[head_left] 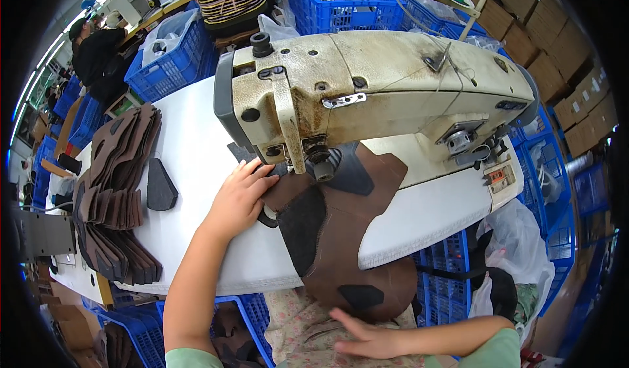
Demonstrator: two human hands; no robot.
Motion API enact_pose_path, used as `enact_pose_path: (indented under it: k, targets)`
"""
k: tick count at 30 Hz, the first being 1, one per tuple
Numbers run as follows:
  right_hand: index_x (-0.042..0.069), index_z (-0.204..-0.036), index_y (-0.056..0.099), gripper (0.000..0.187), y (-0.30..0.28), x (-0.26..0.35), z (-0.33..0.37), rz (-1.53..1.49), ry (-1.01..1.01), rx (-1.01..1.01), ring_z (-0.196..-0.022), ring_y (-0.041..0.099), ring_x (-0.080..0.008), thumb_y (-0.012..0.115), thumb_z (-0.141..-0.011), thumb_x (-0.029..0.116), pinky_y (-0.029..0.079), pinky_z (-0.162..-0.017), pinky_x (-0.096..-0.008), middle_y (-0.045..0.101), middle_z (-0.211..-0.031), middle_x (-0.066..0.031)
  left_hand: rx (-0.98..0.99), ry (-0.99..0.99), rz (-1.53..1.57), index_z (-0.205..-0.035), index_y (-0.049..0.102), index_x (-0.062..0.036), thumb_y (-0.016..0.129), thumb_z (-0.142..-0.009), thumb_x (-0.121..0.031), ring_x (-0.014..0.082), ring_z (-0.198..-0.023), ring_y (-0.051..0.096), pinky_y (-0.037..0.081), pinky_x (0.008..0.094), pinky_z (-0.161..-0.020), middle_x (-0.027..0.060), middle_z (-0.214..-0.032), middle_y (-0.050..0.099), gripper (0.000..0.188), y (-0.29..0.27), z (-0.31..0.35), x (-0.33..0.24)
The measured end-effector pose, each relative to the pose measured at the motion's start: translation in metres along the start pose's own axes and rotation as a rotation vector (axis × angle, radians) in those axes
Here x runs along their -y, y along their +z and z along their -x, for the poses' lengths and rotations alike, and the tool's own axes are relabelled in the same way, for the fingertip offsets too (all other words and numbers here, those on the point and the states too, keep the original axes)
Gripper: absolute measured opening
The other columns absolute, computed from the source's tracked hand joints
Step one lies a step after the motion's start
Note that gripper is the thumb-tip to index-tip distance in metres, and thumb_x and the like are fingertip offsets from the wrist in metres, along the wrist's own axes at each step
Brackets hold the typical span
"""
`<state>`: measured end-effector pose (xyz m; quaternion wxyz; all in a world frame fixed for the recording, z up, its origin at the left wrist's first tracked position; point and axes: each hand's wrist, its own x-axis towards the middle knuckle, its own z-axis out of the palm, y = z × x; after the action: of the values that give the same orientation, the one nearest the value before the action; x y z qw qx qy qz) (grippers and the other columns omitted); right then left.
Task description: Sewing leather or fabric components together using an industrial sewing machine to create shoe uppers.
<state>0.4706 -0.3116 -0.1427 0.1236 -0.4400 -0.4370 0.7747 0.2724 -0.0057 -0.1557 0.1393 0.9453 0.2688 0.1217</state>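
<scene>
At an industrial sewing machine (386,83), a worker's left hand (241,194) lies flat, fingers spread, on the upper-left edge of a brown leather shoe upper w/ black patches (334,237), pressing it to the white counter (190,152) just left of the needle & presser foot (319,162). The piece's long axis runs from under the needle, just right of the left hand, down over the counter's near edge toward the worker's lap. There the right hand (367,335) rests open, palm down, just below the hanging lower end; whether it touches the leather can't be told. Hands are well apart, neither clamped on anything. Left hand is the nearer one to the needle; right hand is nearest the dangling tail. Farther to the left of the left hand: a lone black cut piece (160,188) & a fanned stack of brown cut pieces (114,198). Blue crates (344,8) beyond the machine.
</scene>
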Motion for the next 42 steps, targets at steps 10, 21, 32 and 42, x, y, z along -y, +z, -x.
enact_pose_path:
  k: [10, 21, 32, 42]
  targets:
    - [-0.001, -0.135, 0.045, 0.041, 0.022, -0.075, 0.042, -1.329, 0.092, -0.363, -0.133, 0.045, -0.0269, 0.047, -0.102, 0.023, 0.036, -0.111, -0.0418, 0.047, -0.141, -0.0151, -0.038, 0.06, -0.084, -0.12, 0.061, -0.0052, 0.057, -0.074, -0.001, 0.033, -0.133, 0.041, 0.033, 0.0503, -0.112, 0.0118, -0.136, 0.053, 0.047, 0.001, -0.003, -0.006]
    - [-0.008, -0.146, 0.02, 0.089, -0.042, 0.03, 0.03, 0.181, -0.915, -1.048, -0.13, 0.039, -0.0372, 0.069, -0.088, 0.039, 0.031, -0.109, -0.0463, 0.032, -0.144, -0.025, -0.039, 0.109, -0.468, -0.12, 0.059, 0.0011, 0.053, -0.084, -0.013, 0.0331, -0.125, 0.052, 0.04, 0.0459, -0.105, 0.0215, -0.133, 0.055, 0.04, 0.006, 0.002, -0.031]
    - [0.014, -0.147, 0.038, 0.092, -0.085, 0.087, -0.042, 0.85, -0.362, -1.175, -0.136, 0.03, -0.0461, 0.077, -0.065, 0.032, 0.029, -0.103, -0.0596, 0.031, -0.148, -0.0288, 0.016, 0.167, -0.574, -0.119, 0.057, 0.0067, 0.052, -0.083, -0.015, 0.0381, -0.116, 0.059, 0.049, 0.0448, -0.096, 0.029, -0.125, 0.059, 0.042, 0.008, -0.001, -0.044]
    - [0.008, -0.127, 0.061, 0.069, -0.192, 0.119, -0.02, 1.051, -0.566, -1.048, -0.128, 0.045, -0.031, 0.078, -0.068, 0.041, 0.026, -0.109, -0.0499, 0.056, -0.133, -0.012, 0.042, 0.02, -0.424, -0.119, 0.061, -0.0003, 0.063, -0.082, -0.03, 0.0358, -0.107, 0.06, 0.051, 0.0418, -0.087, 0.0219, -0.12, 0.061, 0.047, -0.003, -0.014, -0.07]
